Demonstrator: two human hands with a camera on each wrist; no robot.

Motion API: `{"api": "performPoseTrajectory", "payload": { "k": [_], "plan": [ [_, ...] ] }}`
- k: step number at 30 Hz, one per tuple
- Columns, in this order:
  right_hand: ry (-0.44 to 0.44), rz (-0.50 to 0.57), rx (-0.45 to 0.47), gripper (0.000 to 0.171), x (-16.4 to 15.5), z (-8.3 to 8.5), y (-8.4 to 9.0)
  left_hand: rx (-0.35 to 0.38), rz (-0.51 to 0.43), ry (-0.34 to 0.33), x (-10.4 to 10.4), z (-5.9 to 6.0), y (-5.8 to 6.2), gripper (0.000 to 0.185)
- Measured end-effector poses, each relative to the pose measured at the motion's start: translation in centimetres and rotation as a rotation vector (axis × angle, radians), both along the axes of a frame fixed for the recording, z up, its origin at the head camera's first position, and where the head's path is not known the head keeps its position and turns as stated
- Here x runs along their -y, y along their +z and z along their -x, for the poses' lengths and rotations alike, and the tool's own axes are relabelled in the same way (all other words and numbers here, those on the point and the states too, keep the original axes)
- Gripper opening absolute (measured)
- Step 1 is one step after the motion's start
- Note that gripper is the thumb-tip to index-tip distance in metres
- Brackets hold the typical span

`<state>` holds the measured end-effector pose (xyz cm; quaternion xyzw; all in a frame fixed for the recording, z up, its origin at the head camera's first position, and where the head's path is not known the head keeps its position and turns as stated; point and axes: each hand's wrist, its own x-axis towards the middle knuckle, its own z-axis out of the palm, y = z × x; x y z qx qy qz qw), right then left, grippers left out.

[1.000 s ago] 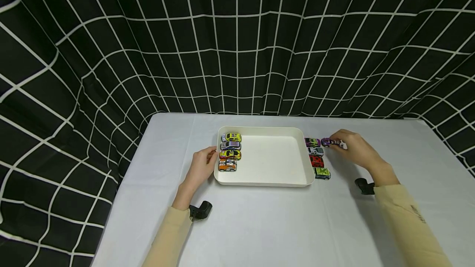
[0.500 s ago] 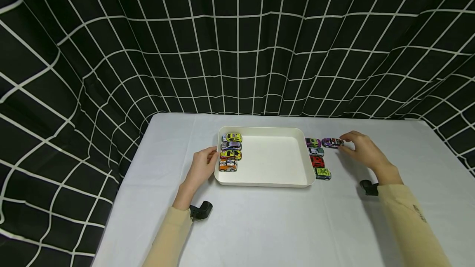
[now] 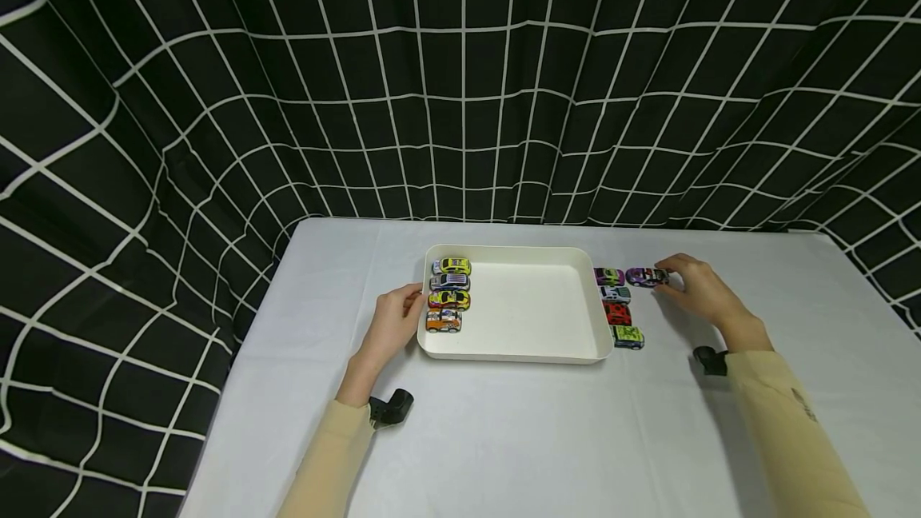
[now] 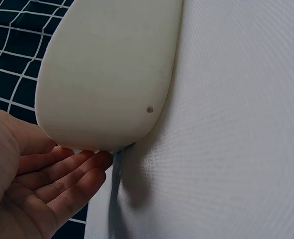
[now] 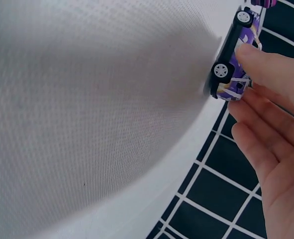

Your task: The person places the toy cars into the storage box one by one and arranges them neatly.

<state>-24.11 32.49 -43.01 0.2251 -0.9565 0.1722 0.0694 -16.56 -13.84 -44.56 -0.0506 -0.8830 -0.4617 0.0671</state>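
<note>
the purple car's (image 5: 235, 55) front is cut off in the right wrist view.

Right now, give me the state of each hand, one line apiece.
Left hand: open, straight fingers resting against the white tray.
Right hand: open, a fingertip touching the purple toy car, not gripping it.
</note>
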Motion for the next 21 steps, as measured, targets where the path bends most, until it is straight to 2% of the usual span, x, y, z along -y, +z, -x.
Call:
{"api": "performPoseTrajectory", "payload": {
  "k": [8, 21],
  "plan": [
    [-0.015, -0.02, 0.05, 0.031, 0.09, 0.38, -0.07, -0.01, -0.003, -0.001, 0.03, 0.08, -0.12, 0.027],
    [0.028, -0.015, 0.014, 0.028, 0.08, 0.74, -0.6, -0.011, -0.001, 0.0, 0.09, 0.1, -0.14, 0.027]
  ]
}}
